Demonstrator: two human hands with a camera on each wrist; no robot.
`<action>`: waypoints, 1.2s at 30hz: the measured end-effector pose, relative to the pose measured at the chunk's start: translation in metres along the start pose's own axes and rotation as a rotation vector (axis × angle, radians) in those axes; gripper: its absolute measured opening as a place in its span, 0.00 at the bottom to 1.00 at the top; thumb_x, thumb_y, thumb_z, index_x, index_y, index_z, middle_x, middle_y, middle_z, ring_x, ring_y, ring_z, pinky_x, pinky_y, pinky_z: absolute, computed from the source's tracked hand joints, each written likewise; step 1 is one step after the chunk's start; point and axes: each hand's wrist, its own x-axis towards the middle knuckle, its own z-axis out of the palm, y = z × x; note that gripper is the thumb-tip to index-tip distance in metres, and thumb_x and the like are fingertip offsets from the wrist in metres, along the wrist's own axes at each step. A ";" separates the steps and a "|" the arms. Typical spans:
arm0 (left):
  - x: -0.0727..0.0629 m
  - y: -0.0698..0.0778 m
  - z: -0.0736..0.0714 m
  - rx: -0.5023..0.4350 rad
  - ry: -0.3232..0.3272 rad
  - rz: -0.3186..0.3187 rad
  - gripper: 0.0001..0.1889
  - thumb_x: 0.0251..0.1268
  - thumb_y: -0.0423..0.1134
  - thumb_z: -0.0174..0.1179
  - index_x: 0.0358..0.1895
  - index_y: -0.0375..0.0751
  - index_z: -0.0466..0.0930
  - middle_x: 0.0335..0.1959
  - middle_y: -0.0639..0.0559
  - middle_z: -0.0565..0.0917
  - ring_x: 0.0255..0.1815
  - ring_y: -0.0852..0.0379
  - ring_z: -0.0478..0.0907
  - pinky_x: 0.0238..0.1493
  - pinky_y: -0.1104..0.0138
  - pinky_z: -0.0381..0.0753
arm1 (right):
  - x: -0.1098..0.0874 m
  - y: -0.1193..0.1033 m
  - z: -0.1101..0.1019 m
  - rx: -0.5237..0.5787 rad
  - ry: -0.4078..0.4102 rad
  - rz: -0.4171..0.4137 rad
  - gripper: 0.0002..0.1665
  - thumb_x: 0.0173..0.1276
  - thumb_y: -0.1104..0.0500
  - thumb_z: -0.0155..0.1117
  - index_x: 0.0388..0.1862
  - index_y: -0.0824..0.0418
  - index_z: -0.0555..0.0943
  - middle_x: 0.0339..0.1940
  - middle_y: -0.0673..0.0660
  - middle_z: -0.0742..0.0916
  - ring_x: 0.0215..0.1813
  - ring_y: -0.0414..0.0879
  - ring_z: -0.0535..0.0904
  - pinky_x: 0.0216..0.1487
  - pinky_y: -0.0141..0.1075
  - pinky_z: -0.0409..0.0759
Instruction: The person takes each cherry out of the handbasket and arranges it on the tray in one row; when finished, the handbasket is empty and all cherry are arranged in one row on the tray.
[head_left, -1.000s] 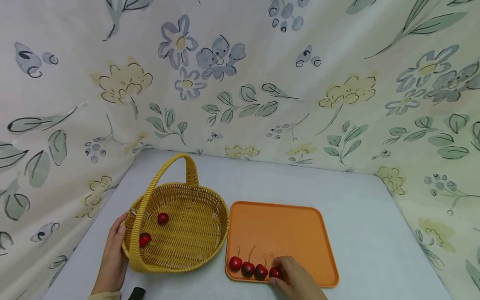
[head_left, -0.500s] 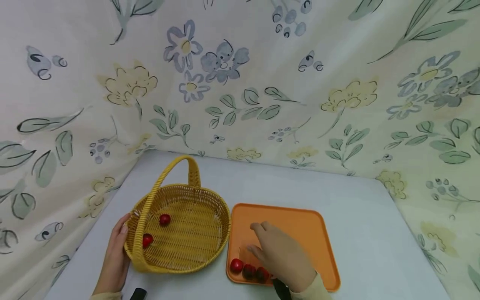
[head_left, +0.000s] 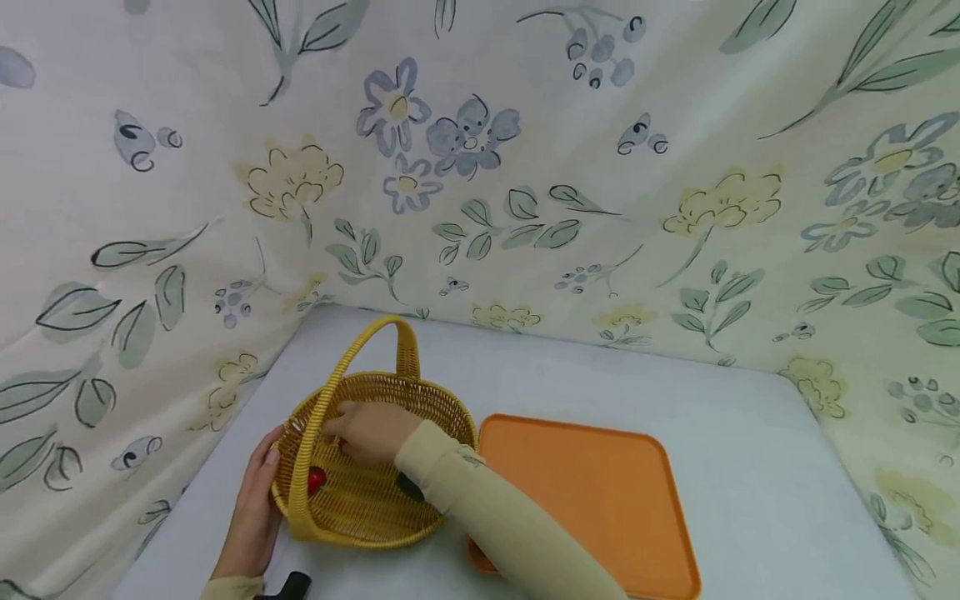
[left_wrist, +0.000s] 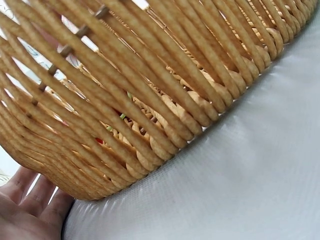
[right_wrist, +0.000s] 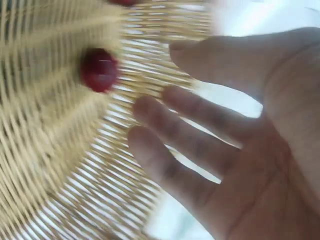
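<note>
My right hand (head_left: 372,430) is inside the yellow wicker basket (head_left: 360,529), near its left part. In the right wrist view its fingers are extended and apart, with nothing between them. A dark red cherry (right_wrist: 100,70) lies on the weave just beyond the fingertips. The head view shows a cherry (head_left: 317,477) by the handle's foot and a bit of another cherry (head_left: 343,446) under the hand. My left hand (head_left: 257,500) rests against the basket's left side, fingers fairly straight on the outer wall. The left wrist view shows some of those fingers (left_wrist: 32,200) at the wall.
An orange tray (head_left: 592,492) lies right of the basket; my right sleeve (head_left: 510,517) covers its near-left corner, so cherries there are hidden. The basket's tall handle (head_left: 330,392) arches over its left part. A floral curtain stands behind the white table (head_left: 765,467).
My right hand has left the cherries on the tray, crossed leftward and reached into the basket. The left hand stays at the basket's side. The whole head view has shifted slightly.
</note>
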 end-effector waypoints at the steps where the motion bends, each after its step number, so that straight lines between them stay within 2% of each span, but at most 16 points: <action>1: 0.000 -0.001 0.000 0.000 -0.008 0.008 0.29 0.76 0.58 0.34 0.76 0.62 0.43 0.76 0.49 0.41 0.74 0.54 0.48 0.51 0.83 0.68 | 0.008 0.000 0.005 0.019 -0.020 0.004 0.17 0.70 0.56 0.61 0.56 0.44 0.79 0.47 0.45 0.79 0.36 0.32 0.75 0.36 0.20 0.72; 6: -0.002 -0.005 -0.002 0.003 -0.008 0.055 0.28 0.77 0.57 0.34 0.76 0.61 0.44 0.75 0.50 0.43 0.71 0.59 0.51 0.53 0.83 0.68 | 0.032 0.001 0.024 0.083 -0.119 0.083 0.19 0.69 0.58 0.61 0.57 0.41 0.79 0.49 0.43 0.78 0.38 0.32 0.73 0.36 0.21 0.71; 10: 0.001 -0.008 0.000 0.007 -0.010 0.071 0.28 0.77 0.56 0.34 0.76 0.61 0.45 0.75 0.52 0.44 0.72 0.59 0.50 0.53 0.84 0.65 | 0.032 0.011 0.034 0.139 -0.147 0.094 0.19 0.68 0.63 0.61 0.54 0.43 0.81 0.45 0.42 0.81 0.42 0.32 0.73 0.40 0.21 0.70; 14: 0.003 -0.008 0.000 0.010 -0.018 0.091 0.27 0.78 0.55 0.33 0.76 0.60 0.44 0.75 0.51 0.44 0.73 0.57 0.49 0.54 0.84 0.65 | 0.025 0.016 0.039 0.179 -0.102 0.075 0.17 0.66 0.65 0.63 0.48 0.46 0.82 0.41 0.42 0.81 0.42 0.32 0.72 0.42 0.20 0.69; 17: 0.003 -0.006 0.001 0.013 -0.021 0.076 0.28 0.77 0.56 0.34 0.76 0.61 0.44 0.76 0.51 0.43 0.74 0.57 0.47 0.53 0.84 0.64 | 0.018 0.017 0.039 0.171 -0.061 0.048 0.11 0.66 0.62 0.64 0.45 0.48 0.82 0.39 0.42 0.81 0.40 0.32 0.72 0.40 0.20 0.68; 21: -0.001 -0.005 -0.004 0.014 -0.007 0.041 0.29 0.76 0.58 0.34 0.76 0.62 0.43 0.76 0.52 0.42 0.74 0.56 0.46 0.51 0.85 0.65 | 0.005 0.013 0.025 0.170 -0.020 0.018 0.08 0.68 0.56 0.63 0.45 0.52 0.80 0.39 0.44 0.80 0.40 0.33 0.72 0.40 0.20 0.68; 25: 0.000 -0.004 -0.006 0.025 -0.004 -0.034 0.30 0.74 0.61 0.34 0.76 0.65 0.42 0.77 0.56 0.38 0.76 0.56 0.41 0.59 0.82 0.63 | -0.032 0.007 0.000 0.212 0.032 0.077 0.13 0.70 0.49 0.60 0.51 0.50 0.78 0.42 0.43 0.79 0.41 0.31 0.72 0.41 0.20 0.69; 29: -0.003 -0.004 -0.011 0.018 0.000 -0.081 0.30 0.74 0.62 0.34 0.75 0.68 0.40 0.77 0.60 0.35 0.77 0.57 0.38 0.66 0.78 0.56 | -0.084 0.001 -0.018 0.335 0.139 0.103 0.13 0.71 0.46 0.56 0.50 0.49 0.77 0.41 0.40 0.79 0.42 0.30 0.73 0.42 0.19 0.71; 33: 0.000 -0.004 -0.009 -0.031 0.001 -0.087 0.30 0.75 0.61 0.35 0.75 0.68 0.40 0.76 0.62 0.39 0.75 0.61 0.41 0.58 0.83 0.63 | -0.151 0.007 -0.016 0.487 0.283 0.118 0.14 0.73 0.46 0.54 0.50 0.50 0.76 0.42 0.41 0.80 0.43 0.30 0.75 0.44 0.22 0.74; 36: 0.003 -0.006 -0.005 -0.043 -0.010 -0.080 0.29 0.75 0.60 0.36 0.75 0.67 0.41 0.76 0.61 0.40 0.74 0.63 0.44 0.51 0.85 0.65 | -0.204 0.017 -0.001 0.625 0.341 0.232 0.15 0.72 0.46 0.54 0.52 0.50 0.75 0.43 0.41 0.81 0.41 0.31 0.76 0.40 0.26 0.77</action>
